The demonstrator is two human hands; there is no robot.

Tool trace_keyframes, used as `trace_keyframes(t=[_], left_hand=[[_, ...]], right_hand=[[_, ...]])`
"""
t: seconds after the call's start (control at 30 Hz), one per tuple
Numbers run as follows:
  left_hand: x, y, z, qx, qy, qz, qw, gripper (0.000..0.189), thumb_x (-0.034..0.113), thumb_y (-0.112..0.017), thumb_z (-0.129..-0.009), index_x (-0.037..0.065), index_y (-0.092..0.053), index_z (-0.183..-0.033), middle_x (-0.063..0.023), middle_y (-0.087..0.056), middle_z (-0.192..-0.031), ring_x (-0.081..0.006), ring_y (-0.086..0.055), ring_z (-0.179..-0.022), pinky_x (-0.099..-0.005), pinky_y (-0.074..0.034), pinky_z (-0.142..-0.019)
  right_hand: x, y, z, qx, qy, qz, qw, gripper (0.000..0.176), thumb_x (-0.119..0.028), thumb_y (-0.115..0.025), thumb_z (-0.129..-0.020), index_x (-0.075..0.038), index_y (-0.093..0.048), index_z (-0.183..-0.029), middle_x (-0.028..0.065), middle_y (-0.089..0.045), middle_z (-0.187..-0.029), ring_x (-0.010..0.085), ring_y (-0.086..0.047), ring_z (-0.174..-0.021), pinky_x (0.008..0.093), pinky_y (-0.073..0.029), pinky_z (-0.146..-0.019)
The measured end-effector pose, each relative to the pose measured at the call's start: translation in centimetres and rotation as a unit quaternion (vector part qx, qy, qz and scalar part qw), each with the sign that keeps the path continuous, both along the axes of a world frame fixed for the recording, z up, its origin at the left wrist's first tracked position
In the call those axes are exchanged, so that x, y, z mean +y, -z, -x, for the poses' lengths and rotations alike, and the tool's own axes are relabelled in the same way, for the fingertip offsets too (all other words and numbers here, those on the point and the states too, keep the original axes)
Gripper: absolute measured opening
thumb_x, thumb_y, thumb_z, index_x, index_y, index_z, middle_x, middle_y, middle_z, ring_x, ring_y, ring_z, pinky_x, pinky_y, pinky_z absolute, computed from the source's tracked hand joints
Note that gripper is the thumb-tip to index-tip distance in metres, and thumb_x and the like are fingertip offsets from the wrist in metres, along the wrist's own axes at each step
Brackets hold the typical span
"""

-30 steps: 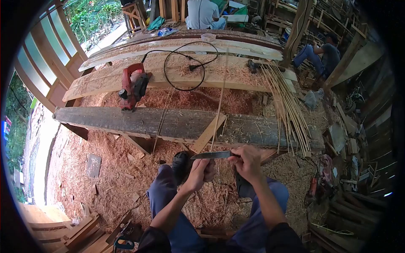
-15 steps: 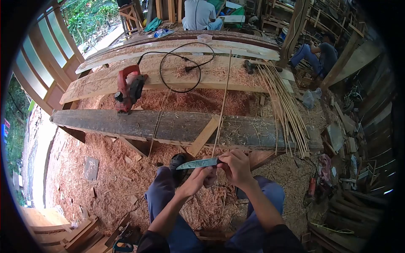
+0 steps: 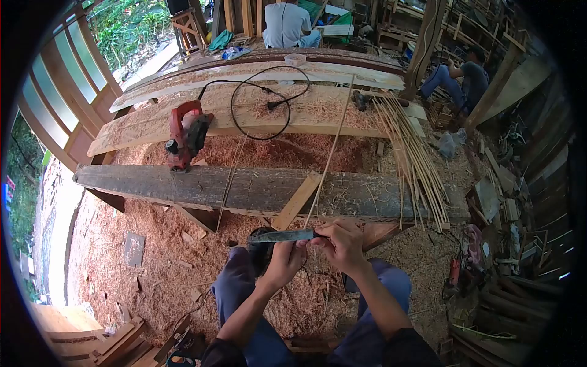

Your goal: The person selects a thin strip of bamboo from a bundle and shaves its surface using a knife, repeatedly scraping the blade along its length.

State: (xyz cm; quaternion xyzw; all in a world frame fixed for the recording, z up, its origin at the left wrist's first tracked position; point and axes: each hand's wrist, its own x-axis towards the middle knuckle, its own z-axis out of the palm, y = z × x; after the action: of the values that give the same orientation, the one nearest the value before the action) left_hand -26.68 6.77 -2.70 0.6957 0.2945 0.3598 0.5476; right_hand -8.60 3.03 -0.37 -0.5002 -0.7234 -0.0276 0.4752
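My right hand (image 3: 341, 246) is closed on the dark handle of a knife (image 3: 284, 236), whose blade points left and lies nearly level. Just left of it, my left hand (image 3: 286, 262) is closed under the blade, thumb up near the handle end. A long thin bamboo strip (image 3: 333, 150) slants from there up and away over the dark beam, its far end over the pale planks. Its near end passes behind the knife into my fingers, where the exact grip is hidden.
A dark wooden beam (image 3: 257, 191) crosses ahead, with a short board (image 3: 296, 200) leaning on it. A red power planer (image 3: 186, 136) with a black cord (image 3: 235, 116) sits at left. Bamboo strips (image 3: 419, 165) lie bundled at right. Two people (image 3: 286, 25) sit farther back.
The bamboo strip's far end has swung to the right. My left hand has shifted slightly left and down, and the knife blade has turned more level.
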Motion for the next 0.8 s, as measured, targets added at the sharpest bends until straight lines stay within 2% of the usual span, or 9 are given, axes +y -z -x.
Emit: trace_keyframes(t=[0.07,0.1,0.17,0.23,0.33,0.4,0.43,0.57,0.8], left_hand=[[0.0,-0.4,-0.4,-0.009,-0.046,-0.066,0.997,0.032,0.02,-0.042,-0.107,0.004,-0.046,-0.079,0.004,-0.043,-0.065,-0.0046,-0.035,-0.056,-0.0248,-0.032,-0.049],[-0.3,-0.8,-0.4,-0.009,-0.047,-0.067,0.997,0.032,0.02,-0.042,-0.107,0.004,-0.046,-0.079,0.004,-0.043,-0.065,-0.0046,-0.035,-0.056,-0.0248,-0.032,-0.049],[-0.8,-1.6,-0.5,-0.019,-0.028,0.159,0.987,0.025,0.014,-0.046,-0.105,0.0,-0.049,-0.085,-0.0005,-0.045,-0.063,-0.0078,-0.042,-0.055,-0.0271,-0.038,-0.05],[-0.8,-1.6,-0.4,0.017,-0.028,0.091,0.995,0.03,0.023,-0.046,-0.106,0.001,-0.049,-0.087,0.0026,-0.041,-0.063,-0.0046,-0.038,-0.055,-0.025,-0.035,-0.048],[-1.0,-2.2,0.3,-0.047,-0.035,0.203,0.977,0.026,0.025,-0.044,-0.107,0.004,-0.051,-0.093,0.005,-0.04,-0.066,-0.0038,-0.036,-0.054,-0.0229,-0.034,-0.046],[-1.0,-4.0,3.1,-0.136,-0.066,0.18,0.972,0.023,0.026,-0.042,-0.107,0.006,-0.052,-0.1,0.005,-0.041,-0.068,-0.0024,-0.035,-0.05,-0.0203,-0.032,-0.044],[-0.8,-4.1,4.9,-0.164,-0.07,0.247,0.952,0.022,0.026,-0.04,-0.108,0.006,-0.05,-0.102,0.005,-0.04,-0.068,-0.0016,-0.032,-0.049,-0.0202,-0.027,-0.043],[-0.1,-2.5,3.3,-0.179,0.013,0.303,0.936,0.023,0.026,-0.037,-0.108,0.007,-0.049,-0.104,0.0047,-0.034,-0.068,-0.0035,-0.026,-0.047,-0.0227,-0.022,-0.042],[-1.4,-1.6,1.8,-0.185,0.074,0.382,0.902,0.027,0.031,-0.035,-0.108,0.008,-0.049,-0.104,0.0056,-0.031,-0.067,-0.0049,-0.024,-0.048,-0.0233,-0.019,-0.043]], right_hand=[[0.2,-0.2,0.0,-0.012,0.017,0.0,1.0,0.027,-0.029,-0.079,-0.079,-0.01,-0.062,-0.09,0.0043,-0.07,-0.081,0.022,-0.065,-0.07,0.0353,-0.047,-0.06],[0.4,-0.1,0.0,-0.021,0.024,-0.013,0.999,0.027,-0.029,-0.078,-0.079,-0.01,-0.062,-0.088,0.0039,-0.07,-0.081,0.0217,-0.065,-0.071,0.0349,-0.048,-0.061],[0.6,-0.1,0.0,-0.033,0.03,-0.029,0.999,0.026,-0.03,-0.078,-0.079,-0.011,-0.062,-0.087,0.0035,-0.069,-0.08,0.0214,-0.066,-0.071,0.0344,-0.048,-0.062],[0.3,-0.1,0.0,-0.045,0.041,-0.033,0.998,0.02,-0.026,-0.073,-0.086,-0.01,-0.062,-0.089,0.0035,-0.069,-0.081,0.0219,-0.066,-0.073,0.0339,-0.049,-0.064],[-0.3,-0.7,-1.2,-0.039,0.058,-0.049,0.996,0.011,-0.019,-0.066,-0.093,-0.009,-0.062,-0.089,0.0036,-0.069,-0.082,0.0208,-0.066,-0.073,0.0332,-0.05,-0.066],[0.0,0.7,-8.1,0.3,0.27,0.025,0.915,0.005,-0.015,-0.063,-0.094,-0.011,-0.064,-0.091,0.0039,-0.067,-0.081,0.0198,-0.066,-0.076,0.032,-0.051,-0.065],[-0.5,0.8,-7.9,0.303,0.274,0.021,0.912,0.005,-0.015,-0.063,-0.094,-0.011,-0.064,-0.091,0.0039,-0.067,-0.081,0.0198,-0.066,-0.076,0.032,-0.051,-0.065],[-3.6,0.1,-8.7,-0.058,0.211,-0.015,0.976,0.015,-0.022,-0.068,-0.092,-0.008,-0.063,-0.091,0.0054,-0.065,-0.076,0.0204,-0.063,-0.064,0.0351,-0.05,-0.061],[-3.9,-1.9,-0.6,0.032,0.014,0.037,0.999,0.033,-0.036,-0.072,-0.086,-0.006,-0.061,-0.097,0.0069,-0.062,-0.078,0.0245,-0.061,-0.067,0.0358,-0.049,-0.061]])
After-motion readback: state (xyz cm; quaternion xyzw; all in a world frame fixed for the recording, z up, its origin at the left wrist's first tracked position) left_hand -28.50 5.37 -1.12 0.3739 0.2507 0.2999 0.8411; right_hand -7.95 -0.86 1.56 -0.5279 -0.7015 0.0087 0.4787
